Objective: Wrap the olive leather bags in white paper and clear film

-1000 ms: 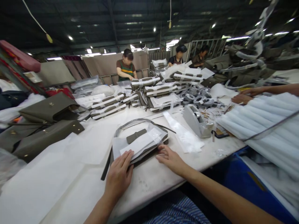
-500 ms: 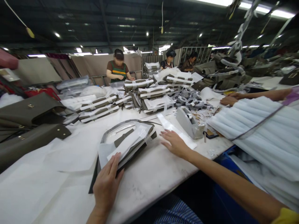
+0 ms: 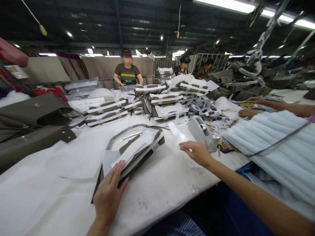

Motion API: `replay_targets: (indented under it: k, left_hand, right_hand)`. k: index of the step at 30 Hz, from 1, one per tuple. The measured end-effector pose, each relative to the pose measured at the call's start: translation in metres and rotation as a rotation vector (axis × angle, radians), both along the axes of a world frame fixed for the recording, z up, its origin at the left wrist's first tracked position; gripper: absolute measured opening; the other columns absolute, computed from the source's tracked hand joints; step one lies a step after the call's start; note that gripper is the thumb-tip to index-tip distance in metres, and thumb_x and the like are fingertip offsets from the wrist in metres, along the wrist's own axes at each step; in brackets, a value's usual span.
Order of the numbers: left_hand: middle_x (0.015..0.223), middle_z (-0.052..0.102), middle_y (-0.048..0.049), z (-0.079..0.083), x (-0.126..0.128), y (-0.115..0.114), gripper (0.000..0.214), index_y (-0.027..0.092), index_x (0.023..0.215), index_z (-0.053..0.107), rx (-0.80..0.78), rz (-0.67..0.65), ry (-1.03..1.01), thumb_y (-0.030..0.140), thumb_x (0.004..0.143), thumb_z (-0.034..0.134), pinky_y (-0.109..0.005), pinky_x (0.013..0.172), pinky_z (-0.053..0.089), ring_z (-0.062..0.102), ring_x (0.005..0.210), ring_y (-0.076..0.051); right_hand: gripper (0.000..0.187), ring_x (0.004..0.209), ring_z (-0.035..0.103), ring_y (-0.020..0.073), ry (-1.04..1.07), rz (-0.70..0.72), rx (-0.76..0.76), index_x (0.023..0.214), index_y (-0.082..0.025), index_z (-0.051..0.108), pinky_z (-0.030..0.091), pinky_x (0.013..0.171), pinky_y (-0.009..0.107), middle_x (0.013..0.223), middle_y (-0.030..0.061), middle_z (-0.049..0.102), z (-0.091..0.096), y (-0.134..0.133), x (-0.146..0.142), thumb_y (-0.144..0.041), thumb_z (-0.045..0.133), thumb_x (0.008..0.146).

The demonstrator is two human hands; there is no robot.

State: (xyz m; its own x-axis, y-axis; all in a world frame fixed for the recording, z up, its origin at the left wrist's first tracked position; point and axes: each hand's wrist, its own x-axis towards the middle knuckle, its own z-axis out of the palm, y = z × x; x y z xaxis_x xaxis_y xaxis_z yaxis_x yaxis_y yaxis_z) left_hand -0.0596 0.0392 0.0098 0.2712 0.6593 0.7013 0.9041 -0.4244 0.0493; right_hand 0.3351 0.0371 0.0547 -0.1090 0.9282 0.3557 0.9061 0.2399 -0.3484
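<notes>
A flattened olive handbag (image 3: 140, 155), with white sheets laid over it, clear tape across its far end and a wrapped handle looping behind, lies on the table before me. My left hand (image 3: 109, 186) clasps its near end, fingers on top and thumb along the side. To the right, my right hand (image 3: 197, 152) has its fingers closed at the edge of a shiny white strip (image 3: 177, 133); part of the strip is behind the hand and blurred. A grey tape dispenser (image 3: 199, 129) stands just beyond that hand.
Stacks of wrapped olive bags (image 3: 167, 98) and a heap of grey tape-like rolls (image 3: 203, 106) fill the back. Larger olive bags (image 3: 34, 131) lie left, white sheets (image 3: 73, 160) nearer. White padded sheets (image 3: 273, 137) sit right, by a co-worker's hands (image 3: 249, 113). Another person (image 3: 128, 73) stands opposite.
My right hand has gone from spread fingers over the table to closed fingers at the white strip, which has shifted. My left hand stays on the handbag. The view has turned slightly left.
</notes>
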Motion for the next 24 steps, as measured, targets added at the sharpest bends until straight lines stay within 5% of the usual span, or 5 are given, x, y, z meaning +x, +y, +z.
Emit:
replay_targets:
  k: [6, 12, 15, 19, 24]
  left_hand:
    - [0.135, 0.061, -0.0034, 0.000, -0.001, 0.000, 0.061, 0.028, 0.148, 0.038, -0.018, 0.010, -0.041, 0.030, 0.092, 0.063, -0.031, 0.097, 0.050, 0.065, 0.110, -0.023]
    - [0.135, 0.060, -0.0031, 0.000, -0.003, 0.000, 0.062, 0.029, 0.147, 0.040, -0.037, 0.003, -0.082, 0.031, 0.090, 0.066, -0.031, 0.094, 0.051, 0.064, 0.112, -0.024]
    - [0.131, 0.063, -0.0033, 0.004, -0.004, 0.002, 0.063, 0.028, 0.146, 0.041, -0.020, 0.030, -0.123, 0.031, 0.089, 0.067, -0.030, 0.091, 0.052, 0.065, 0.109, -0.024]
    - [0.126, 0.066, -0.0044, 0.019, 0.000, 0.007, 0.061, 0.026, 0.144, 0.044, 0.025, 0.039, -0.171, 0.029, 0.088, 0.068, -0.030, 0.089, 0.053, 0.066, 0.108, -0.023]
    - [0.126, 0.066, -0.0050, 0.041, 0.005, 0.011, 0.058, 0.024, 0.140, 0.049, 0.114, -0.014, -0.169, 0.028, 0.087, 0.069, -0.031, 0.094, 0.051, 0.067, 0.107, -0.022]
  right_hand:
    - [0.026, 0.100, 0.070, 0.0227, 0.253, 0.264, -0.434, 0.103, -0.024, 0.076, 0.055, 0.094, 0.034, 0.107, 0.0038, 0.075, 0.011, -0.057, -0.052, -0.041, 0.059, 0.092]
    - [0.069, 0.143, 0.030, 0.0346, -0.052, 0.080, -0.301, 0.144, -0.011, 0.046, 0.027, 0.118, 0.054, 0.154, 0.0173, 0.034, -0.035, -0.065, -0.079, -0.050, 0.060, 0.089]
    - [0.078, 0.148, 0.018, 0.0347, -0.127, 0.203, -0.259, 0.150, -0.014, 0.037, 0.018, 0.120, 0.057, 0.158, 0.0152, 0.024, -0.052, -0.047, -0.108, -0.059, 0.057, 0.089]
    - [0.081, 0.146, 0.024, 0.0350, -0.102, 0.362, -0.184, 0.150, -0.014, 0.036, 0.019, 0.119, 0.056, 0.156, 0.0172, 0.030, -0.051, 0.008, -0.162, -0.067, 0.049, 0.090]
    - [0.052, 0.137, 0.041, 0.0315, 0.017, 0.463, -0.045, 0.137, -0.015, 0.053, 0.031, 0.115, 0.051, 0.143, 0.0156, 0.051, -0.036, 0.050, -0.207, -0.042, 0.059, 0.093]
